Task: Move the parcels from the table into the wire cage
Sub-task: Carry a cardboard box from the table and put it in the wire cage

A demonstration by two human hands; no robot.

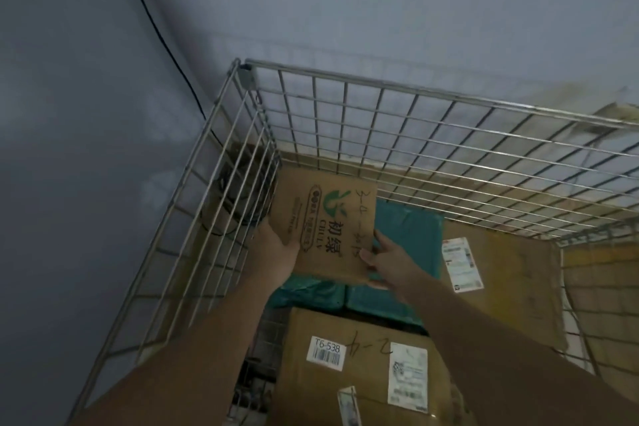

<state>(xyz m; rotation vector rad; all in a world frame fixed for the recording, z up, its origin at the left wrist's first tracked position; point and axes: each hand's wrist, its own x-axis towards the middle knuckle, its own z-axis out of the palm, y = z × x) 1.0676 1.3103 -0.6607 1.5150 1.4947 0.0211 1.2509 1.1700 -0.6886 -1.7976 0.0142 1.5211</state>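
Both arms reached down into the wire cage (pixel 345 107), which stood in a corner against a grey wall (pixel 86 149). The left hand (pixel 276 249) and the right hand (pixel 383 259) held one brown cardboard box with a green logo (pixel 325 218) between them. The left hand was closed on the near left edge of the box, with the thumb on the top face. The right hand gripped the near right edge, fingers half curled and spread along it. The box was inside the cage, at the far left part, above the teal soft parcels (pixel 408 235); I could not tell if it already rested on them.

Near the camera, a larger brown box (pixel 363 373) lay in the cage, with a white label reading T6-538 (pixel 326 353) and a second white shipping label (pixel 408 377). To the right, another brown parcel (pixel 511 273) carried a white label too. A black cable (pixel 155 24) ran down the wall behind the cage's far left corner.
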